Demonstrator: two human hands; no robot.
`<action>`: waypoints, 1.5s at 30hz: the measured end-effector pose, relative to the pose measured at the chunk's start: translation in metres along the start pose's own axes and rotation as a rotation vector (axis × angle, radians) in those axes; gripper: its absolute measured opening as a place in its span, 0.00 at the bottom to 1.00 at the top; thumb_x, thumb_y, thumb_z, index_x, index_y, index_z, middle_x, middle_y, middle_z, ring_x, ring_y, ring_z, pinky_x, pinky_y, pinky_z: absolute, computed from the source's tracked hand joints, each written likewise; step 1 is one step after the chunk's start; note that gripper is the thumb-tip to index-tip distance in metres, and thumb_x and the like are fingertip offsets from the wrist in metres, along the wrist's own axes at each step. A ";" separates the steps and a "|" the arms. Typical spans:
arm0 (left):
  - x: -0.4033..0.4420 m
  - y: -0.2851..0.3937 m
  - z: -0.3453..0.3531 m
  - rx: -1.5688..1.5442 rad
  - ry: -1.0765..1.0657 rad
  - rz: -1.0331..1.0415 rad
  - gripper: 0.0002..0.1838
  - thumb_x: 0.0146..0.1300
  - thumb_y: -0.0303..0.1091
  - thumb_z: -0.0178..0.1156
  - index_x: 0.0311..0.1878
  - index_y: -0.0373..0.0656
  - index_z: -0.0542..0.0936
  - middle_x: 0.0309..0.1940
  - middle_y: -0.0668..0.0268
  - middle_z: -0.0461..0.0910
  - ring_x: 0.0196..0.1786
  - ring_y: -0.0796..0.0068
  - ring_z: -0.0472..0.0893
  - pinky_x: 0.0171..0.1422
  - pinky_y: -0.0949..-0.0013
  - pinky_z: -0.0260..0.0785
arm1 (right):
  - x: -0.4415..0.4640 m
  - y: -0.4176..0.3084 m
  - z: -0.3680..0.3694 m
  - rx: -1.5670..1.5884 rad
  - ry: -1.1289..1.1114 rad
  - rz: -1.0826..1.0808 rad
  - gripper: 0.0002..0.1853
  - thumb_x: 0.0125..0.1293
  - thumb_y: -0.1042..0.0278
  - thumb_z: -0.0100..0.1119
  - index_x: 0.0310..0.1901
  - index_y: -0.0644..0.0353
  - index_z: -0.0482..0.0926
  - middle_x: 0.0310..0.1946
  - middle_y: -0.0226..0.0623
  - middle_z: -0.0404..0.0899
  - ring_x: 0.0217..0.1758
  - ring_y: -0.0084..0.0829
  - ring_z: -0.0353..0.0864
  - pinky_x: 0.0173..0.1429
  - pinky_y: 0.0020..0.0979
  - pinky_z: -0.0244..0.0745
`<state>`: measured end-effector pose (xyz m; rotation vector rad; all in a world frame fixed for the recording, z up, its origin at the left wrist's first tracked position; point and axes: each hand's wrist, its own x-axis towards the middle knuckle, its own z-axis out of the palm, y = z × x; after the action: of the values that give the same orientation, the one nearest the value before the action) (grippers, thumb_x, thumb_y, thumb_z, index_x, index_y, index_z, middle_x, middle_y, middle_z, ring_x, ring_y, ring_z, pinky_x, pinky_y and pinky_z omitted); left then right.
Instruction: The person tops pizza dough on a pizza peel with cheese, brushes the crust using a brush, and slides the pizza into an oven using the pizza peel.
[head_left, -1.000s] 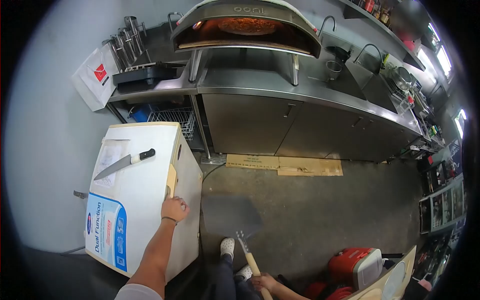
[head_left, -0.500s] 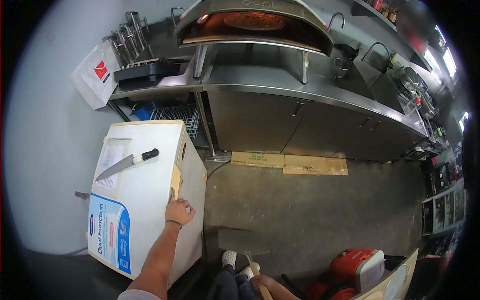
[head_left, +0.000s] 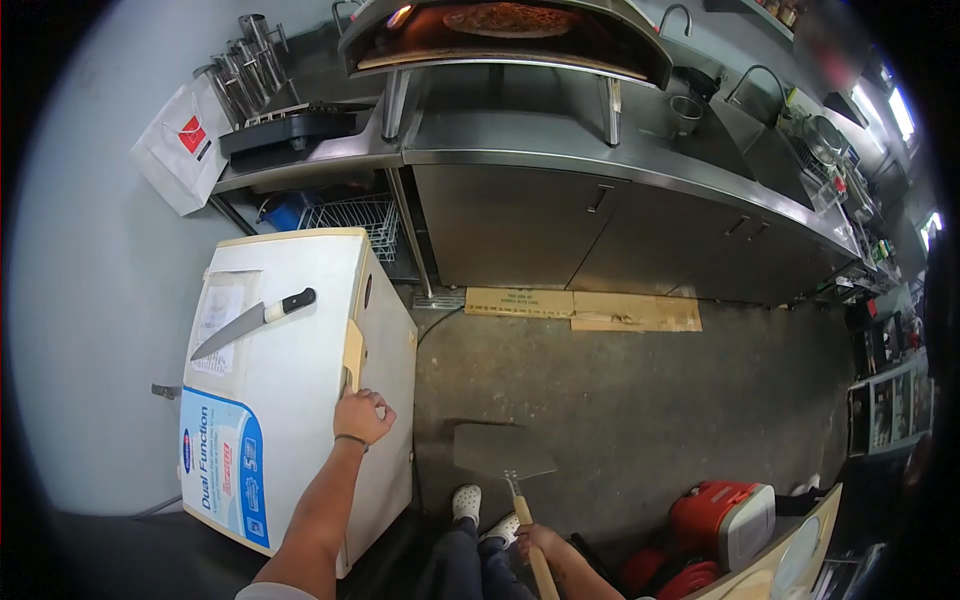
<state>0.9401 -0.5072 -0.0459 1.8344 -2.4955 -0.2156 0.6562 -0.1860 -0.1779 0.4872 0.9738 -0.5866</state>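
Note:
My left hand (head_left: 364, 415) rests with curled fingers at the front edge of a white chest freezer (head_left: 310, 400), just below its beige handle (head_left: 354, 355); what its fingers hold, if anything, is hidden. Low in the view, my right hand (head_left: 538, 541) is wrapped round the wooden handle of a pizza peel (head_left: 503, 450), whose flat metal blade hangs over the floor. A large knife (head_left: 255, 322) with a black and white handle lies on the freezer lid. At the top, a pizza (head_left: 510, 20) sits inside the lit oven (head_left: 500, 62).
The oven stands on a steel counter (head_left: 530, 150) with cabinets below. A white paper bag (head_left: 182, 148) and a black tray (head_left: 290, 132) are at the left. Cardboard (head_left: 585, 308) lies on the floor. A red cooler (head_left: 722, 520) and a board (head_left: 815, 535) are at the lower right.
The peel's blade has swung back from my feet and now shows broad side up, right of where it was a second ago. My left hand stays at the freezer edge. The oven sits higher in view.

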 end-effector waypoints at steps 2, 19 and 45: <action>0.000 0.000 0.001 0.003 -0.003 -0.002 0.09 0.46 0.43 0.60 0.24 0.49 0.82 0.28 0.67 0.80 0.40 0.60 0.75 0.43 0.62 0.72 | 0.005 0.001 -0.007 0.016 -0.023 0.016 0.05 0.55 0.82 0.47 0.34 0.66 0.70 0.23 0.28 0.65 0.23 0.22 0.67 0.25 0.25 0.65; 0.001 0.005 -0.007 0.014 -0.051 -0.028 0.12 0.48 0.44 0.58 0.26 0.47 0.83 0.29 0.68 0.81 0.42 0.63 0.75 0.45 0.66 0.73 | -0.011 0.004 0.013 -0.143 0.064 0.060 0.11 0.64 0.73 0.46 0.24 0.53 0.62 0.14 0.22 0.60 0.13 0.20 0.60 0.18 0.26 0.60; 0.001 0.009 -0.014 0.044 -0.094 -0.036 0.13 0.50 0.46 0.57 0.28 0.48 0.83 0.31 0.68 0.81 0.43 0.64 0.75 0.47 0.67 0.71 | -0.028 -0.005 0.032 -0.175 0.070 -0.100 0.05 0.59 0.81 0.42 0.37 0.67 0.67 0.17 0.27 0.60 0.18 0.22 0.62 0.22 0.25 0.63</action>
<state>0.9329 -0.5071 -0.0308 1.9306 -2.5498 -0.2561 0.6604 -0.2026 -0.1385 0.3064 1.1100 -0.5708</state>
